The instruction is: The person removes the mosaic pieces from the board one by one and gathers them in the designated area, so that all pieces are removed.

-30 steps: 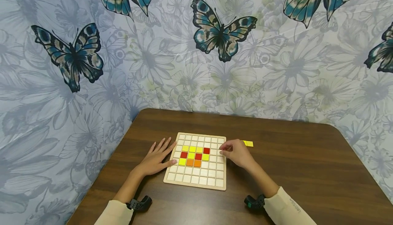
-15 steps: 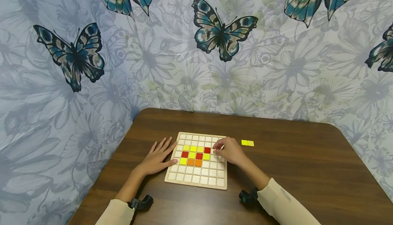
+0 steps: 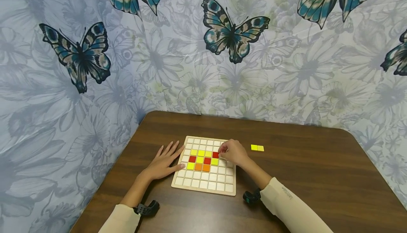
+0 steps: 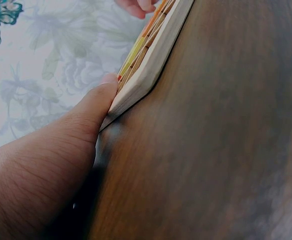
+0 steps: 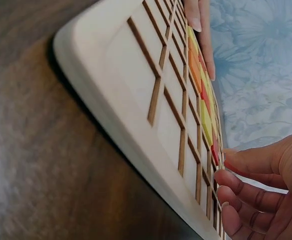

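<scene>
A square wooden grid board (image 3: pixel 203 186) lies on the table, its cells mostly pale. Yellow tiles, red tiles (image 3: pixel 192 159) and two orange tiles (image 3: pixel 206 168) fill a block near its middle. My left hand (image 3: pixel 161 164) rests spread at the board's left edge, its thumb on the rim, as the left wrist view also shows. Over the board's upper right, my right hand (image 3: pixel 234 151) has its fingers curled and thumb near the index fingertip, right at a red tile (image 3: pixel 215 155). I cannot tell whether a tile is between those fingertips.
Two yellow tiles (image 3: pixel 257 148) lie side by side on the brown table (image 3: pixel 302 169), right of the board. A wall cloth with butterflies (image 3: pixel 235 35) hangs behind the table. Black wrist cameras are strapped on both wrists.
My right hand has moved left over the board from its right edge, toward the coloured block. The two yellow tiles, partly hidden before, now show fully. My left hand holds its place.
</scene>
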Available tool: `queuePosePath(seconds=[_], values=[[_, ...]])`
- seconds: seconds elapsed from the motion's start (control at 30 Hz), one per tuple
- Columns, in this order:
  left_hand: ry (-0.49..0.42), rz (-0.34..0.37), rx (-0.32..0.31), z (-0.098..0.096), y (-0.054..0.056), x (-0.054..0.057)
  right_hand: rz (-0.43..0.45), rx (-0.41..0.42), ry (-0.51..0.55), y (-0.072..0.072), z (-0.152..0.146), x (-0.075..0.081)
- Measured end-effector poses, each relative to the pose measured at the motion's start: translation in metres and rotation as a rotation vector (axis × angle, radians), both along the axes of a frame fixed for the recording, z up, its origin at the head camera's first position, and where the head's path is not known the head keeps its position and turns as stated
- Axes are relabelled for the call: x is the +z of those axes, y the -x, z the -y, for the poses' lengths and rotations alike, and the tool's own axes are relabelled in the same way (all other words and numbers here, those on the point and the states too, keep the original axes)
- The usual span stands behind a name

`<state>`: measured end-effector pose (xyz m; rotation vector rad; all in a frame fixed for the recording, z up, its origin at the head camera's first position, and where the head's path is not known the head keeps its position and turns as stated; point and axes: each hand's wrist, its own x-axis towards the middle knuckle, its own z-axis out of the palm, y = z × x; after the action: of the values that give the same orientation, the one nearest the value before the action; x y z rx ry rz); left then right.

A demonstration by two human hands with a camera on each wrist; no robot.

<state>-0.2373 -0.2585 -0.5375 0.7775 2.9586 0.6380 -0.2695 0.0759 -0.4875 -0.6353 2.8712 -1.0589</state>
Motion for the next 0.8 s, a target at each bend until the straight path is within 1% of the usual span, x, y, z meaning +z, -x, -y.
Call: queuePosePath(seconds=[0.17, 0.3, 0.53, 0.8], values=[[0.009, -0.002, -0.002, 0.001, 0.002, -0.0025, 0.01, 0.004, 0.012, 0.0029, 0.0011, -0.0051], [0.01, -0.001, 0.003, 0.0016, 0.0021, -0.0028, 0.01, -0.003, 0.0, 0.0062, 0.0031, -0.0072], [0.01, -0.018, 0.008, 0.0008, 0.0013, -0.0008, 0.014, -0.017, -0.021, 0.0095, 0.0049, -0.0074], [0.014, -0.012, 0.002, 0.0007, 0.0022, -0.0017, 0.013, -0.013, -0.036, 0.0099, 0.0052, -0.0077]])
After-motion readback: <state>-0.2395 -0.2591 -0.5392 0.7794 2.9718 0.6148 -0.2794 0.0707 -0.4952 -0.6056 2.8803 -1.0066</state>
